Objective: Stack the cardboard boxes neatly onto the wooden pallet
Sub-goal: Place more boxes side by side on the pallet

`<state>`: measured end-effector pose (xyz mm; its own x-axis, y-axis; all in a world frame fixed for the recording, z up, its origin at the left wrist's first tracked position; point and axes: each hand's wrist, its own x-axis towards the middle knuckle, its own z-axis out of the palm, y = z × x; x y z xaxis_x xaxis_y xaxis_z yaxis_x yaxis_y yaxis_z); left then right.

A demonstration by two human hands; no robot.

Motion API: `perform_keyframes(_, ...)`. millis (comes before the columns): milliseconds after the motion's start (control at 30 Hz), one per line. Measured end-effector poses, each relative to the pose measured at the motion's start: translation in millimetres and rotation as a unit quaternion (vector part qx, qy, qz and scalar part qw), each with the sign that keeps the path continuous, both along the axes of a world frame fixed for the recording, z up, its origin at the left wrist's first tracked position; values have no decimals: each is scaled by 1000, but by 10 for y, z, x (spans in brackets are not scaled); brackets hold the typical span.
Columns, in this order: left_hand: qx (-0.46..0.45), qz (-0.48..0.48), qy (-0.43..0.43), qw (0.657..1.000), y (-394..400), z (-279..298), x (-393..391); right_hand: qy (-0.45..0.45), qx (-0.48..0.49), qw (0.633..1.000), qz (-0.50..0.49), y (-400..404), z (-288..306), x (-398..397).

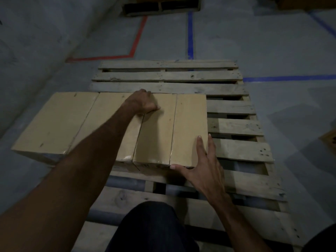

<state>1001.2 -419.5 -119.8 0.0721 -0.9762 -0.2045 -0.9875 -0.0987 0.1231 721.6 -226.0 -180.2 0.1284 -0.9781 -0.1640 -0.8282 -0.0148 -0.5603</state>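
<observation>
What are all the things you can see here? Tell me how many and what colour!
cardboard boxes: four, tan, side by side in a row on the pallet's left part
wooden pallet: one, pale grey-brown, on the floor
second pallet: one, dark, far end of the floor
floor tape: red line on the left, blue lines on the right
left hand: on the box tops, fingers curled over the far edge
right hand: flat against the rightmost box's near corner

A wooden pallet (227, 91) lies on the grey floor (272, 42); four cardboard boxes (156, 128) sit side by side towards nine o'clock, the leftmost seemingly overhanging.
</observation>
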Motion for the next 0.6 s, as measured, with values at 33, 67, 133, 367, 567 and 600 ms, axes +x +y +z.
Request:
perform_keyframes(33,0,1,2,1000,9,-7,6,-2,0,1000,-1,5,-3,0)
perform_keyframes(67,0,2,4,1000,17,-15,9,-4,-1,1000,-1,11,-8,0)
perform_keyframes(133,-5,2,5,1000,33,-16,9,-4,0,1000,-3,16,-17,6)
perform_keyframes(367,-11,-3,2,1000,24,-60,28,-29,-5,1000,-5,-3,-43,-9)
perform_keyframes(567,-54,-22,26,998,111,-87,-231,-186,-44,978,-86,-167,50,-116)
perform_keyframes(600,-68,-37,25,997,156,-83,-323,-194,-44,976,-93,-224,99,-137)
